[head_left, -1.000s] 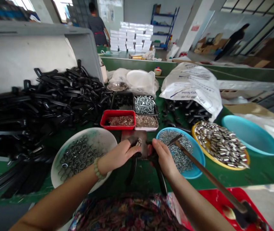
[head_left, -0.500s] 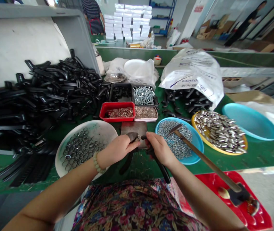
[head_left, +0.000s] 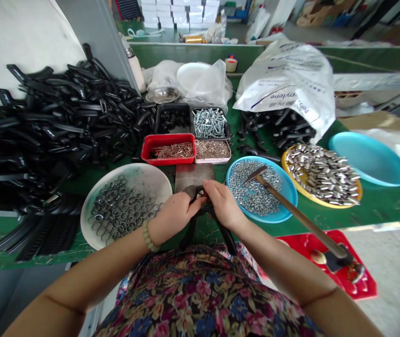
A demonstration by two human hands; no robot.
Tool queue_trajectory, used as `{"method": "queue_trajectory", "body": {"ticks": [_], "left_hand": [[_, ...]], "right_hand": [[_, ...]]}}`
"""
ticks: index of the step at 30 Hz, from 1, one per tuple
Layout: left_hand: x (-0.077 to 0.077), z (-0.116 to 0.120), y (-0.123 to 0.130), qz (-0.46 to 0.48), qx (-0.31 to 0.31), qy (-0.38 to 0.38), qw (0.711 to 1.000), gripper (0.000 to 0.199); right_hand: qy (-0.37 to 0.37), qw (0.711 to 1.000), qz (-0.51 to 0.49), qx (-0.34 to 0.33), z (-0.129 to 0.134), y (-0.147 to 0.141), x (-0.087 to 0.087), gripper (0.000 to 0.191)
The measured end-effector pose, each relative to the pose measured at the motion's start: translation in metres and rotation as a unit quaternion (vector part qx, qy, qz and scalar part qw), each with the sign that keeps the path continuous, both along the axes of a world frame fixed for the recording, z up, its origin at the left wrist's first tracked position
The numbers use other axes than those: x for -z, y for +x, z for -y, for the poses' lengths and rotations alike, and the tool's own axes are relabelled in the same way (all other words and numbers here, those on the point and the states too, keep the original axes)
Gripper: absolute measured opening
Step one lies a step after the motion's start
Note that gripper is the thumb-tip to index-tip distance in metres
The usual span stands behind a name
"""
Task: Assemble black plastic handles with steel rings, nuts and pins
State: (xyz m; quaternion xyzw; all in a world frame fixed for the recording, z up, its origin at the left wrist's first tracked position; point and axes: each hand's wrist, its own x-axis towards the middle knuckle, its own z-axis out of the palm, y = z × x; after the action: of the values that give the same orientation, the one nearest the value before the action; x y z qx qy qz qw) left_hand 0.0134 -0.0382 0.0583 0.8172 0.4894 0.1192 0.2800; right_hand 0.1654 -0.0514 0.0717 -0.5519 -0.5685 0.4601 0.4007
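My left hand is closed on one black handle half, whose lower end slants down toward me. A small coil spring shows at its head beside my thumb. My right hand grips a second black handle half, also pointing down. The heads of both halves meet between my fingertips, and the fingers hide the join. Just beyond my hands a flat metal plate lies on the green table.
Metal rings fill a white bowl at left. To the right are a blue tray of nuts with a hammer across it, and a yellow tray of metal pieces. Black handles are heaped at left. A red box holds pins.
My right hand has moved left, bringing its black half against the one in my left hand; before, the heads were slightly apart. The view has tilted downward.
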Motion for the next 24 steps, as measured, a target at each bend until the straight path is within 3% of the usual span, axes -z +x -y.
{"method": "queue_trajectory", "body": {"ticks": [4,9,21,24], "left_hand": [[0.004,-0.004,-0.006,0.004,0.011,-0.024,1.000,0.052],[-0.011,-0.012,-0.015,0.007,0.049,0.012,0.999,0.048],[-0.016,-0.006,-0.027,-0.109,0.070,0.027,0.991,0.058],[-0.014,-0.002,-0.038,-0.124,0.075,0.030,0.989,0.056]], "right_hand": [[-0.009,1.000,-0.010,0.000,-0.003,-0.004,0.009,0.039],[0.028,0.998,-0.025,0.051,0.000,-0.007,0.017,0.041],[-0.041,0.999,-0.022,0.008,0.010,-0.005,0.019,0.042],[-0.076,0.996,-0.045,0.030,0.007,0.014,0.015,0.043]]}}
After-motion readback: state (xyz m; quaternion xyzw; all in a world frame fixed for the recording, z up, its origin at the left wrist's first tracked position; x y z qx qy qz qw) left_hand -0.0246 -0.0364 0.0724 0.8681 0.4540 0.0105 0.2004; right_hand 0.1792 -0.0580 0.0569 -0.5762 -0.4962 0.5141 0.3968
